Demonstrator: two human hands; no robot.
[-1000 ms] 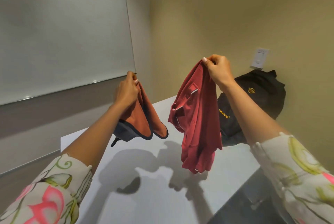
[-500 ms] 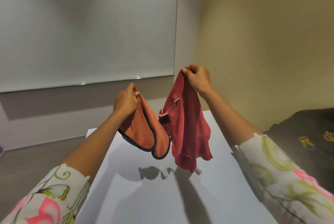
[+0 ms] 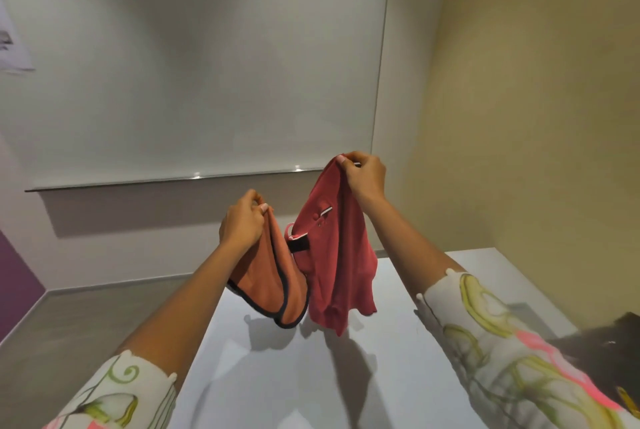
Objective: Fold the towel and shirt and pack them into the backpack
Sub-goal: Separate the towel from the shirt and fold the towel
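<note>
Above the far half of the white tabletop (image 3: pixel 398 376), both pieces are up in the air — the left hand (image 3: pixel 242 220) is pinched shut on the top edge of the orange towel (image 3: pixel 273 276), the one with the dark piping, and the right hand (image 3: pixel 365 174) is clamped on a bunch of the red polo shirt (image 3: pixel 332 255), held a touch higher. Neither cloth touches the surface; their shadows sit beneath them near the middle of the tabletop.

Here's what's shifted: a second ago the two hung clearly apart with the black backpack (image 3: pixel 609 342) standing in plain sight behind the shirt. Now the hands have drawn closer, the towel's lower lobe hangs against or just in front of the shirt's side, and the view has swung left, so the backpack is only a dark sliver at the tabletop's right edge, behind the floral sleeve (image 3: pixel 519 359).

What does that mean? My read: this is still the show-and-sort stage, nothing folded, nothing packed. Both items are crumpled and dangling. Each hand is occupied, so one piece probably has to go down flat on the tabletop before any fold can start, and there's bare surface for that.
</note>
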